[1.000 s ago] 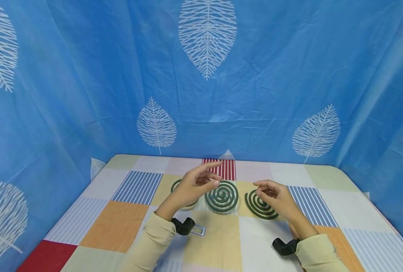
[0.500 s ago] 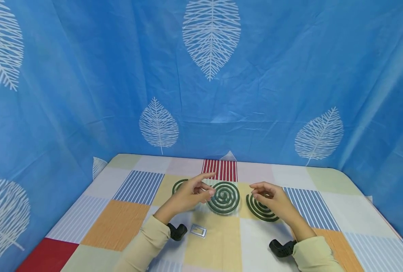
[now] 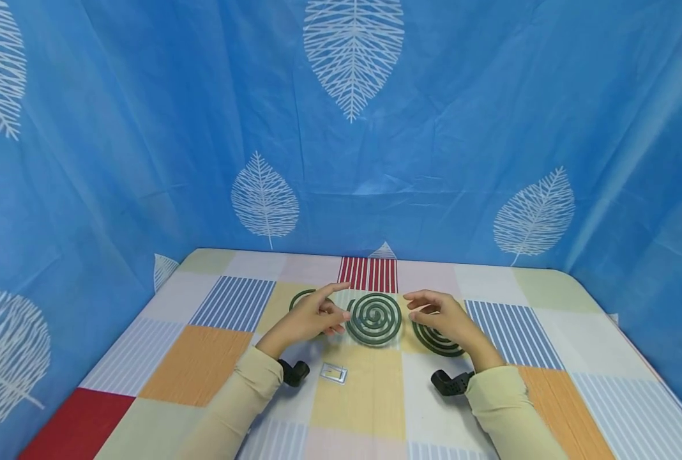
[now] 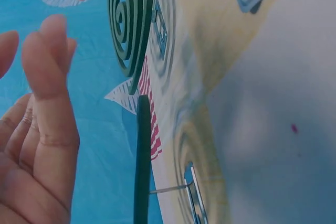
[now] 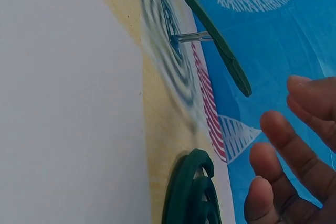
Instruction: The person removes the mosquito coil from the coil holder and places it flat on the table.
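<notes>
Three green mosquito coils lie in a row. The middle coil [image 3: 374,314] is held above the table on a thin metal stand [image 5: 191,36]. Another stand's pin [image 4: 170,189] meets the left coil [image 3: 299,296], seen edge-on in the left wrist view and partly covered by my left hand [image 3: 306,317] in the head view. That hand is empty, its fingers loosely bent, thumb tip near the middle coil's left rim. My right hand [image 3: 446,317], also empty with relaxed fingers, hovers over the right coil [image 3: 437,345], hiding part of it. Whether a stand is under the right coil, I cannot tell.
A flat rectangular metal stand [image 3: 334,373] lies on the checked tablecloth [image 3: 358,409], in front of the coils. A blue curtain [image 3: 433,128] with white leaves hangs around the table's back and sides.
My left hand has drawn back left from over the middle coil. My right hand has moved left, toward that coil. The head view has shifted slightly.
</notes>
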`<state>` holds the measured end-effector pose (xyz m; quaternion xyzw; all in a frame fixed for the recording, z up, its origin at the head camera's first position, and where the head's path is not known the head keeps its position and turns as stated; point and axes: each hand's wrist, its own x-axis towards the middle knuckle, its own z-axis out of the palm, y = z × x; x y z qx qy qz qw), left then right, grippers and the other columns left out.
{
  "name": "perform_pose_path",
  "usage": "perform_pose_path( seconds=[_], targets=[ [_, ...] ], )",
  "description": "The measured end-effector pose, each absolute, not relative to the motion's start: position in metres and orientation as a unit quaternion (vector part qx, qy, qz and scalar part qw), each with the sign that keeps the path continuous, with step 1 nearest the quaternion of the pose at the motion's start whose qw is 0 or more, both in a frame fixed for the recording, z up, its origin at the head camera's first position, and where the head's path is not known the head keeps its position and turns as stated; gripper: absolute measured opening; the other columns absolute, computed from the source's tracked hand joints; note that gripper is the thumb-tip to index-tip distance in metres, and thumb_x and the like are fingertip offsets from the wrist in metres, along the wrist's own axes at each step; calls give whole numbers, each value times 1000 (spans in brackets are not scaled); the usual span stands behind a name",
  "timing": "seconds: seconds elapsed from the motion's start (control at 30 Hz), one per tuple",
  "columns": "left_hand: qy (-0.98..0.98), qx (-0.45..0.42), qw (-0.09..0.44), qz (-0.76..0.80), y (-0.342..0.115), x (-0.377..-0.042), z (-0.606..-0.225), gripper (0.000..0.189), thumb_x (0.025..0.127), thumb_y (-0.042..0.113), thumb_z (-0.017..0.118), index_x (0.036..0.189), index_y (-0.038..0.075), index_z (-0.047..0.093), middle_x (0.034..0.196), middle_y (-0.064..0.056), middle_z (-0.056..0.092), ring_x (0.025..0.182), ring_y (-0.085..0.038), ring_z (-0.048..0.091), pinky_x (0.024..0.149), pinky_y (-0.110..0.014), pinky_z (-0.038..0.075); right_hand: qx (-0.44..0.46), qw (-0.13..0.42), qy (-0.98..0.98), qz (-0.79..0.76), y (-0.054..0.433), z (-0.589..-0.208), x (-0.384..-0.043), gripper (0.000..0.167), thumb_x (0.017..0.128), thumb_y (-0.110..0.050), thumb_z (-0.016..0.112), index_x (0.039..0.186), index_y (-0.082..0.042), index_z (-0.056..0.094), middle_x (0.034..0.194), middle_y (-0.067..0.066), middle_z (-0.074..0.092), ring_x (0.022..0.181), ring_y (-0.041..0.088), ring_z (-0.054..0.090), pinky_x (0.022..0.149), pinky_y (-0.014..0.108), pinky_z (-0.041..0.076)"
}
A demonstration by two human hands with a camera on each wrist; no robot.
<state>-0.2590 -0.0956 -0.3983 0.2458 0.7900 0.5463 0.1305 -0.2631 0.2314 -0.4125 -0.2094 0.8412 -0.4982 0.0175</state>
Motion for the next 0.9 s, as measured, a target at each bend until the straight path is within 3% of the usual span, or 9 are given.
perform_pose_path(
  seconds=[0.13, 0.33, 0.57, 0.7, 0.9],
  targets=[
    [794, 238, 143, 540, -97, -260, -400, 70, 108, 15, 69, 169, 8, 35, 102, -24, 76, 92, -42, 76, 78, -48, 64, -227, 25, 846, -481, 227, -414, -267, 39, 100, 0, 73, 135, 15, 64, 120, 31, 73, 100, 31, 70, 86, 39, 58],
    [802, 228, 166, 527, -95, -260, -402, 72, 109, 16, 69, 170, 5, 32, 95, -18, 75, 88, -35, 77, 76, -42, 65, -233, 40, 841, -486, 222, -414, -271, 45, 96, 1, 76, 137, 16, 62, 118, 32, 73, 93, 27, 70, 81, 32, 58],
    [817, 199, 182, 509, -91, -261, -403, 75, 108, 17, 70, 171, 6, 30, 91, -14, 77, 78, -25, 77, 71, -36, 65, -217, 71, 847, -480, 218, -414, -275, 55, 96, 0, 79, 144, 14, 58, 122, 32, 71, 97, 31, 72, 80, 35, 58],
    [825, 178, 185, 503, -89, -263, -403, 77, 106, 17, 72, 171, 6, 30, 87, -13, 77, 71, -20, 76, 68, -35, 64, -208, 81, 847, -482, 216, -415, -277, 54, 97, -1, 79, 144, 12, 59, 122, 30, 70, 92, 26, 70, 75, 35, 56],
    [819, 160, 204, 511, -84, -261, -406, 81, 106, 14, 73, 171, 1, 25, 91, -13, 77, 68, -16, 73, 66, -33, 64, -205, 87, 848, -480, 213, -421, -274, 54, 93, 3, 80, 141, 15, 59, 117, 30, 71, 87, 22, 66, 70, 32, 53]
  ],
)
